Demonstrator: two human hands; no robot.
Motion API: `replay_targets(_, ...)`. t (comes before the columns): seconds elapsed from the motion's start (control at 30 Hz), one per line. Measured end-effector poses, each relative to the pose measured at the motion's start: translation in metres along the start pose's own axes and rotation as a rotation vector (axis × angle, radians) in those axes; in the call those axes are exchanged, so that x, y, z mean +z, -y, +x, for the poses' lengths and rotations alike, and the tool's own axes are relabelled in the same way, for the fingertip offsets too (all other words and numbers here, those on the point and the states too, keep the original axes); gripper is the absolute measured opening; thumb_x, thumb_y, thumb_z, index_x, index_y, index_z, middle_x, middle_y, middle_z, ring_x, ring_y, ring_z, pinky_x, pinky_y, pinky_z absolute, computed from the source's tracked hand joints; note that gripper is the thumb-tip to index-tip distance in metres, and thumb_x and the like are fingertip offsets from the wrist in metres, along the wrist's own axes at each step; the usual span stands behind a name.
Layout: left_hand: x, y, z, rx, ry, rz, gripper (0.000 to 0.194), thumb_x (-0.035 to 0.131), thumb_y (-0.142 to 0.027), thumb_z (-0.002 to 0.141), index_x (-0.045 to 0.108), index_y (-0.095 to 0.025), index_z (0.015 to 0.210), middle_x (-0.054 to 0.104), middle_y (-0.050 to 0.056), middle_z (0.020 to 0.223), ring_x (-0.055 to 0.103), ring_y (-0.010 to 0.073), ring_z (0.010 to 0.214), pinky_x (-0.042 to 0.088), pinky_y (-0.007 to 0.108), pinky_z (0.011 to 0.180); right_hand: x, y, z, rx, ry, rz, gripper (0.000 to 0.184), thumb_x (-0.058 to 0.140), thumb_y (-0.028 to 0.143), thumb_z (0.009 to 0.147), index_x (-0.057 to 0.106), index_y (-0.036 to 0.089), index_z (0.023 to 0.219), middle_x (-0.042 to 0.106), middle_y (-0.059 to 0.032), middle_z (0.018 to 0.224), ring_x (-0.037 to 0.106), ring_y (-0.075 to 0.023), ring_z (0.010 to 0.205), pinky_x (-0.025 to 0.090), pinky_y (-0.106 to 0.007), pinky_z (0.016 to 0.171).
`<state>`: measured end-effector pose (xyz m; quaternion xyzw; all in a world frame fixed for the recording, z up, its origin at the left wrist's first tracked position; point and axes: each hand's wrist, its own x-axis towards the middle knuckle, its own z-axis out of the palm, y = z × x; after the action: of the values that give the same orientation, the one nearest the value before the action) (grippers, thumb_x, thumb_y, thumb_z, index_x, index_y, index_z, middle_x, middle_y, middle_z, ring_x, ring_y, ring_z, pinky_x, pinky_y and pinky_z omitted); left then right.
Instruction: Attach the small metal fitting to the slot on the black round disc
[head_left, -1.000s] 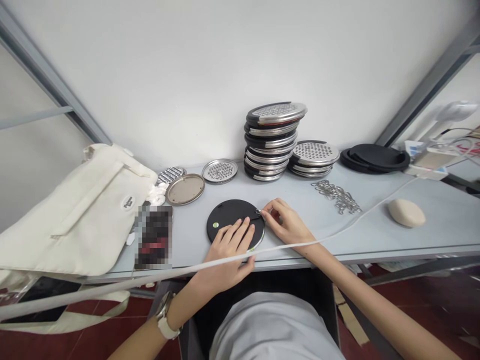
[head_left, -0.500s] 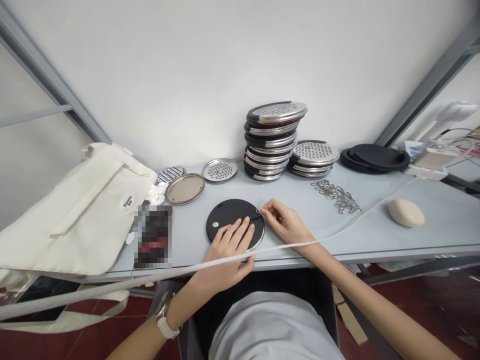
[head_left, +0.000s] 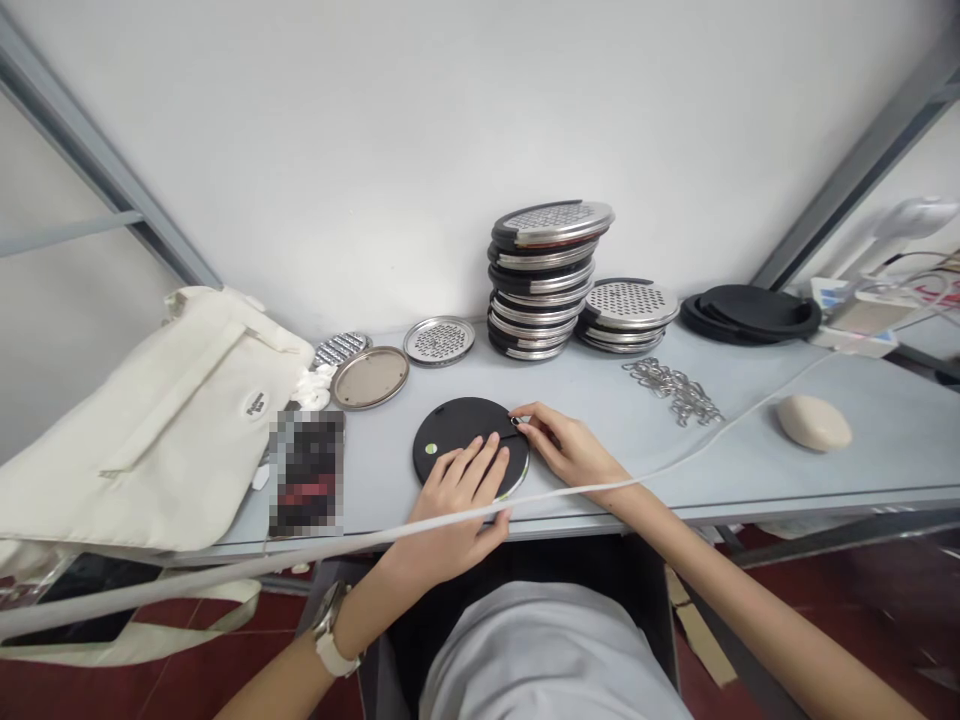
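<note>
A round black disc [head_left: 454, 425] lies on the table with a small round sticker on its left side and a slot-like line across it. My left hand [head_left: 457, 490] rests flat on its lower right part, fingers stretched out, the thumb apart near the front rim. At the disc's right edge my right hand [head_left: 566, 445] pinches a small metal clip [head_left: 515, 421] by its end, against the black surface. How the clip sits on the disc is too small to tell. Several similar metal clips [head_left: 675, 388] lie in a loose pile to the right.
Behind stand a tall stack of round graters [head_left: 544, 280] and a lower stack [head_left: 630, 310]. Black discs [head_left: 750, 315] and a cream rounded object [head_left: 814, 422] are at the right. A white cable [head_left: 675, 468] crosses in front. A cream bag [head_left: 165, 420] stands left.
My right hand has shifted slightly left, bringing the clip closer onto the disc's edge. My left hand and the disc have stayed in place.
</note>
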<state>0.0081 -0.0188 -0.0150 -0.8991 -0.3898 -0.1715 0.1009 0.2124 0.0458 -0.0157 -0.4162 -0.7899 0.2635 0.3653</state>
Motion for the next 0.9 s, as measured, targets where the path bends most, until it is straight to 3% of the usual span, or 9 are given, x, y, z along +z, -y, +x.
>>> replay_targets(0.67,-0.0013,-0.0003,0.0007,-0.005,-0.026,0.001,0.054,0.045,-0.03,0.09,0.038,-0.011,0.14,0.035,0.013,0.146,0.038,0.0271,0.13,0.033,0.04,0.103,-0.0025,0.004,-0.002,0.002,0.05,-0.048,0.02,0.04,0.026,0.093,0.051,0.019,0.108,0.052,0.0034,0.063,0.049,-0.0125,0.052,0.039,-0.023,0.054)
replay_targets(0.9,-0.0013,-0.0007,0.0015,-0.004,-0.047,0.006,0.054,0.046,-0.029,0.089,0.039,-0.011,0.14,0.038,0.014,0.145,0.041,0.0269,0.129,0.035,0.04,0.102,-0.0029,0.0043,-0.0023,0.004,0.051,-0.062,0.019,0.04,0.024,0.093,0.05,0.02,0.108,0.057,0.0014,0.067,0.052,-0.0133,0.053,0.039,-0.023,0.054)
